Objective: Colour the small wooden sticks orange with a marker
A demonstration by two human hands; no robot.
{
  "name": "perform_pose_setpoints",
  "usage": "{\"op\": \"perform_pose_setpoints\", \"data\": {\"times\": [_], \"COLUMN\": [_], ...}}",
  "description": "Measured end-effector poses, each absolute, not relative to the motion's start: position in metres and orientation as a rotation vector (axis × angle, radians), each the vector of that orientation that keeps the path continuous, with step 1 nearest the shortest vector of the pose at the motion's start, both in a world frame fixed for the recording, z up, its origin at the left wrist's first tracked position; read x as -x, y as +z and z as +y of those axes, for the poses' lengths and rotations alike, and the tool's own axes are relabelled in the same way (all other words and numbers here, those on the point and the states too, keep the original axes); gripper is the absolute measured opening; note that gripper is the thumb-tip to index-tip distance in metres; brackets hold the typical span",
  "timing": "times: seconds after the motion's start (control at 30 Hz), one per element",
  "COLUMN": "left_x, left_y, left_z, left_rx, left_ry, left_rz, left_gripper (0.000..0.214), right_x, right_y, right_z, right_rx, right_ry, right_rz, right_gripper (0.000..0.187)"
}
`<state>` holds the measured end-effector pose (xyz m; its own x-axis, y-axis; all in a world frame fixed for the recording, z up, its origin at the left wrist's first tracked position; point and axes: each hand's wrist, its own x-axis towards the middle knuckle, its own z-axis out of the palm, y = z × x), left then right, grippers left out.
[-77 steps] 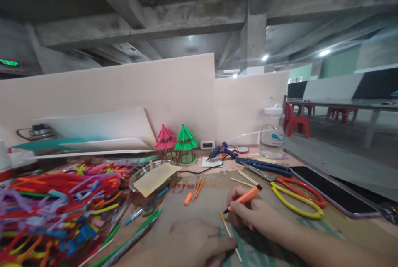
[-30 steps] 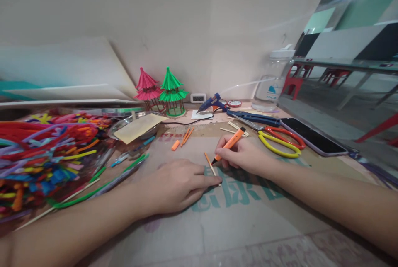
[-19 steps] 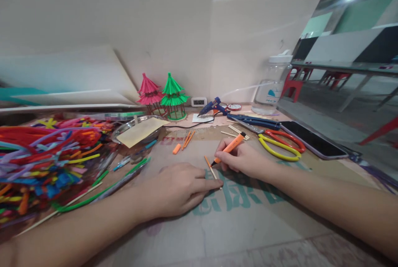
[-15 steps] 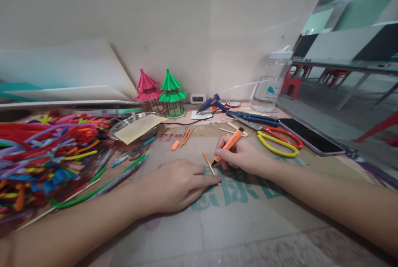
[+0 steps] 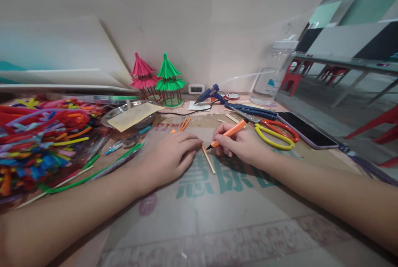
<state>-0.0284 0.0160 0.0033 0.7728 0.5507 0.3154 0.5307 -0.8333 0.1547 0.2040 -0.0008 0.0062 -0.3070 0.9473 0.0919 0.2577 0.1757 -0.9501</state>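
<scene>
My right hand (image 5: 241, 144) is closed around an orange marker pen (image 5: 228, 133), its tip pointing down-left at the upper end of a thin wooden stick (image 5: 208, 160). That stick lies on the cardboard sheet (image 5: 224, 209) between my hands, its upper end coloured orange. My left hand (image 5: 169, 155) rests palm down on the cardboard, fingers stretched flat, fingertips at the stick's upper end.
A heap of coloured pipe cleaners (image 5: 37, 134) fills the left. Pink (image 5: 141, 76) and green (image 5: 168, 78) paper pagodas stand at the back wall. A glue gun (image 5: 208, 95), blue scissors (image 5: 251, 111), yellow-red scissors (image 5: 275, 134), a phone (image 5: 306, 134) and a plastic jar (image 5: 270, 80) lie to the right.
The head tilted downward over the frames. My left hand slid from the stick's lower end up toward its upper end. The right hand kept the marker at the stick.
</scene>
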Motion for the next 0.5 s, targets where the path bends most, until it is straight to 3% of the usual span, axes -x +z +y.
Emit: {"op": "perform_pose_setpoints", "data": {"times": [0.5], "left_x": [0.0275], "left_y": [0.0010], "left_z": [0.0205], "left_rx": [-2.919], "left_ry": [0.449], "left_rz": [0.693], "left_gripper": [0.036], "right_x": [-0.2004], "right_y": [0.0054], "right_z": [-0.0053], "right_rx": [1.243], "right_ry": [1.230], "right_rz": [-1.711], "right_gripper": [0.014]}}
